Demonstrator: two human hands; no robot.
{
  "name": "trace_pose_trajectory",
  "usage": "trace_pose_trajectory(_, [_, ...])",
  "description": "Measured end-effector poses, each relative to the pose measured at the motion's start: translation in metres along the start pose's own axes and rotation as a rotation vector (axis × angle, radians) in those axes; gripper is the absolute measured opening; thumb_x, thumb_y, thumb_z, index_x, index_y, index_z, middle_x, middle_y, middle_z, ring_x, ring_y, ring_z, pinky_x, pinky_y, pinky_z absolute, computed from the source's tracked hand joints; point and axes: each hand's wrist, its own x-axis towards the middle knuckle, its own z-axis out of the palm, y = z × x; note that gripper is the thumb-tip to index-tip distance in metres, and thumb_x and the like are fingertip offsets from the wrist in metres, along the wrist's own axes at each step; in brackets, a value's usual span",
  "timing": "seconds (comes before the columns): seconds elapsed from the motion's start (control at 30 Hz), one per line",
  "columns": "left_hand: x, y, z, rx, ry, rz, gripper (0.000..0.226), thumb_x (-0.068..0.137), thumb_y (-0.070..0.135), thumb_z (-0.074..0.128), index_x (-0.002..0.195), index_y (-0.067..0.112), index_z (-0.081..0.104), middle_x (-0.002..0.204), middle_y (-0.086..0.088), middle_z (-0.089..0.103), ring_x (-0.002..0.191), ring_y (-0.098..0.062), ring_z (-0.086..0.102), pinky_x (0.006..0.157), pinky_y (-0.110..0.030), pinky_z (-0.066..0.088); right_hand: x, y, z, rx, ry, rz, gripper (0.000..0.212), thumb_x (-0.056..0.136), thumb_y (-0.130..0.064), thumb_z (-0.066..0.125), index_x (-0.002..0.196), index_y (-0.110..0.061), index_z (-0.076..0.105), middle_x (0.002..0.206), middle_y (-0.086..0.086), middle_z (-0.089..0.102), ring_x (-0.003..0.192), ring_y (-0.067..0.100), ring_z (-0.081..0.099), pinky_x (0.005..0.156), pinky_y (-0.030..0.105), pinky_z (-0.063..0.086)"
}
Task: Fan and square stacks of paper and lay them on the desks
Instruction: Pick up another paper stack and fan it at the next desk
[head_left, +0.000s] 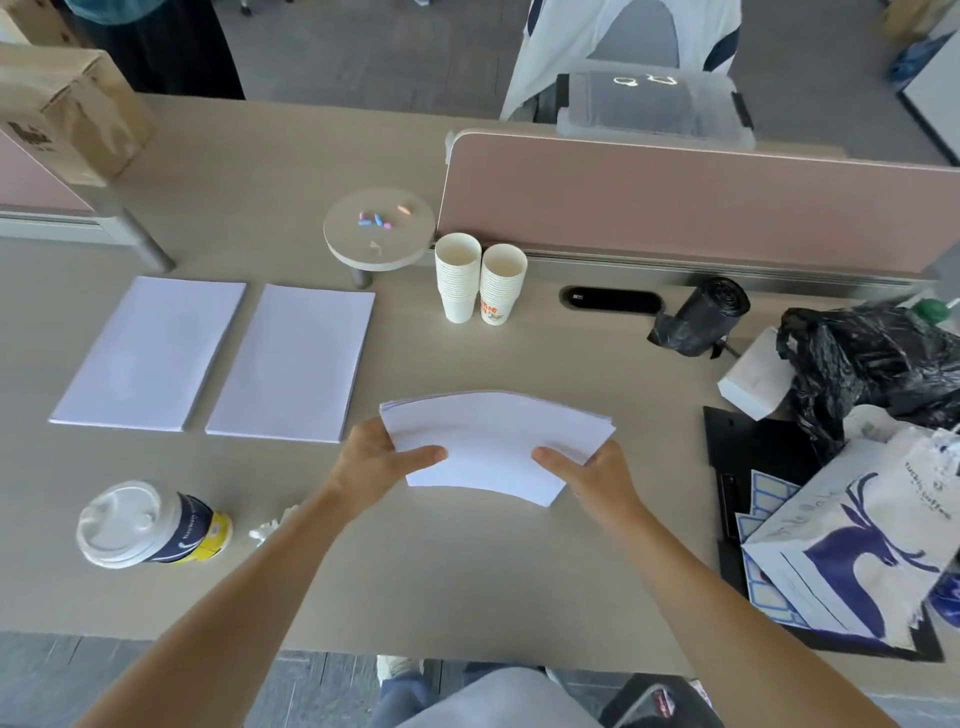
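I hold a stack of white paper (493, 441) above the middle of the beige desk (467, 571). The stack is bowed upward, and its sheets are fanned at both ends. My left hand (379, 457) grips its left end, thumb on top. My right hand (592, 475) grips its right end the same way. Two squared stacks lie flat on the desk at the left: one stack (150, 353) at the far left, and a second stack (293, 364) beside it.
A lidded coffee cup (150, 525) stands near the front left. Two piles of paper cups (480, 283) stand by the pink divider (701, 208). A small round stand (379, 228) is behind the stacks. Black bags (857, 358), a printed paper bag (852, 545) and a black board crowd the right.
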Motion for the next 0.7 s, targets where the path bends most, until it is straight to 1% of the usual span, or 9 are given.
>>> trace_pose_trajectory(0.1, [-0.003,0.001,0.006,-0.099,0.046,0.009,0.037,0.067,0.023,0.087,0.101,0.015,0.076,0.100,-0.003,0.078,0.097,-0.021,0.073,0.086,-0.035,0.056,-0.005,-0.008,0.009,0.023,0.017,-0.028,0.021,0.078,-0.017,0.084,0.085,-0.037,0.079,0.094,-0.001,0.078,0.093,0.032,0.071,0.087,0.052,0.055])
trace_pose_trajectory(0.17, [-0.006,0.000,0.007,-0.193,0.072,-0.004,0.047,0.061,0.029,0.087,0.103,0.011,0.076,0.103,-0.010,0.076,0.101,-0.029,0.072,0.090,-0.042,0.056,-0.008,-0.009,0.012,0.028,0.032,-0.030,0.018,0.074,-0.020,0.084,0.083,-0.036,0.079,0.089,-0.003,0.077,0.089,0.034,0.070,0.083,0.055,0.054])
trace_pose_trajectory(0.23, [-0.007,-0.004,0.004,-0.202,0.055,0.005,0.045,0.060,0.030,0.087,0.098,0.009,0.076,0.100,-0.009,0.076,0.096,-0.029,0.072,0.087,-0.041,0.056,-0.012,-0.009,0.012,0.024,0.016,-0.036,0.015,0.070,-0.021,0.085,0.083,-0.024,0.079,0.088,0.000,0.078,0.085,0.020,0.073,0.079,0.045,0.055])
trace_pose_trajectory(0.3, [-0.010,-0.006,0.000,-0.179,0.033,0.024,0.045,0.055,0.031,0.087,0.093,0.012,0.074,0.091,0.000,0.075,0.086,-0.020,0.069,0.078,-0.031,0.054,-0.017,-0.007,0.011,-0.007,-0.009,-0.045,0.027,0.065,-0.027,0.085,0.087,-0.015,0.076,0.091,0.006,0.077,0.085,0.013,0.072,0.077,0.033,0.053])
trace_pose_trajectory(0.4, [-0.013,-0.008,-0.002,-0.157,0.012,0.037,0.050,0.049,0.035,0.087,0.095,0.022,0.071,0.091,0.007,0.075,0.087,-0.012,0.069,0.079,-0.026,0.054,-0.021,-0.009,0.007,-0.064,-0.034,-0.069,0.029,0.065,-0.029,0.082,0.091,-0.018,0.077,0.090,-0.004,0.076,0.084,0.008,0.069,0.072,0.022,0.050])
trace_pose_trajectory(0.5, [-0.015,-0.004,0.001,-0.080,-0.026,0.050,0.035,0.054,0.040,0.085,0.086,0.029,0.076,0.088,0.007,0.074,0.083,-0.013,0.067,0.074,-0.028,0.051,-0.023,-0.012,0.008,-0.041,-0.038,-0.084,0.022,0.070,-0.026,0.085,0.082,-0.012,0.075,0.081,-0.002,0.073,0.077,0.011,0.068,0.070,0.027,0.049])
trace_pose_trajectory(0.57, [-0.019,0.000,0.004,-0.070,-0.029,0.088,0.027,0.062,0.044,0.081,0.079,0.024,0.076,0.079,0.003,0.070,0.074,-0.014,0.061,0.069,-0.030,0.044,-0.024,-0.013,0.008,-0.002,-0.010,-0.084,0.014,0.076,-0.018,0.086,0.085,-0.013,0.077,0.086,0.002,0.077,0.081,0.015,0.071,0.076,0.031,0.051])
trace_pose_trajectory(0.63, [-0.022,0.002,0.003,-0.055,-0.015,0.123,0.020,0.070,0.041,0.079,0.078,0.022,0.076,0.076,-0.001,0.066,0.071,-0.016,0.056,0.067,-0.031,0.040,-0.025,-0.013,0.008,0.016,0.035,-0.078,0.010,0.078,-0.016,0.085,0.086,-0.016,0.079,0.091,0.008,0.078,0.080,0.030,0.069,0.077,0.034,0.049])
trace_pose_trajectory(0.7, [-0.024,0.001,0.000,0.024,-0.011,0.139,0.008,0.079,0.035,0.078,0.079,0.027,0.076,0.075,-0.001,0.068,0.070,-0.016,0.056,0.064,-0.030,0.041,-0.027,-0.012,0.008,0.020,0.042,-0.074,0.013,0.076,-0.019,0.086,0.087,-0.017,0.080,0.095,0.012,0.077,0.090,0.042,0.064,0.077,0.039,0.049])
